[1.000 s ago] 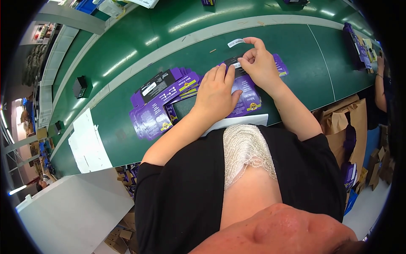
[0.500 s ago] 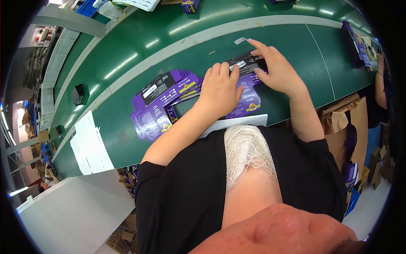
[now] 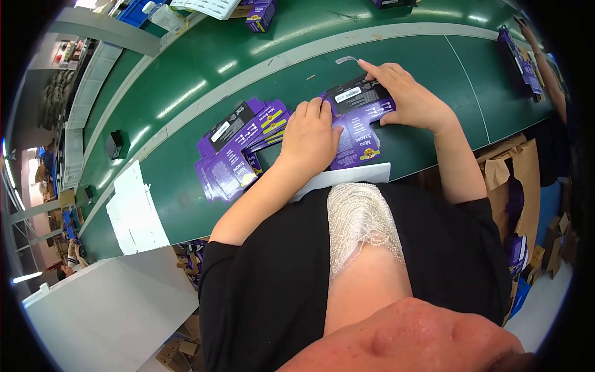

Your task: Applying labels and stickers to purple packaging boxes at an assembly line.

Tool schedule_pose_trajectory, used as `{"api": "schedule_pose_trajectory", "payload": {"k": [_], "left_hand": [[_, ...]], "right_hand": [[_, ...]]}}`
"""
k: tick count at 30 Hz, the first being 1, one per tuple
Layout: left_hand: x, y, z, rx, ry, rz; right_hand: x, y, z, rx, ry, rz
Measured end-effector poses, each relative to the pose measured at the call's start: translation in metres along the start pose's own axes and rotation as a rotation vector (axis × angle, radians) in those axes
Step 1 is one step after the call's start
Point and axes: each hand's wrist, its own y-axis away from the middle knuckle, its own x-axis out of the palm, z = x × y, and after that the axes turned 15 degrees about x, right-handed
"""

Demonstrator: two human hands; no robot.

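A flat, unfolded purple-and-black carton [image 3: 357,137] lies on the green bench in front of me. My left hand [image 3: 308,137] rests on its left side, palm down, fingers stretched out close together and thumb on the purple panel. On the right, my right hand [image 3: 414,98] spans the carton's edge, thumb near the purple flap and fingers by the black panel. A small, curled, clear-looking sticker [image 3: 346,60] sticks out from the tip of its index finger. Left of my left hand lies a fanned stack of similar flat cartons [image 3: 232,155].
A white sheet [image 3: 133,211] lies at the bench's left, beyond it a small black box [image 3: 114,144]. At the far side stand a purple box [image 3: 260,15] and a clear bottle [image 3: 164,17]. Dark purple cartons [image 3: 519,62] sit at far right, near another person's arm [image 3: 545,68].
My left hand has slid a little left, uncovering more of the carton's black panel. My right thumb has come down at the carton's edge. The sticker has shifted slightly left with the right index finger.
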Motion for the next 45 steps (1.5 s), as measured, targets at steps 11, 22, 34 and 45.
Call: {"api": "schedule_pose_trajectory", "payload": {"k": [11, 22, 34, 45], "left_hand": [[-0.077, -0.007, -0.027, 0.109, -0.174, -0.215], [-0.150, 0.079, 0.059, -0.401, -0.163, 0.206], [-0.036, 0.008, -0.003, 0.161, -0.021, 0.005], [-0.003, -0.001, 0.005, 0.107, 0.036, 0.031]], "right_hand": [[-0.006, 0.027, 0.077, -0.229, -0.002, -0.304], [-0.006, 0.024, 0.079, 0.000, -0.424, -0.539], [0.059, -0.024, 0.047, 0.510, -0.581, -0.322], [0.080, -0.034, 0.034, 0.311, -0.446, -0.551]]}}
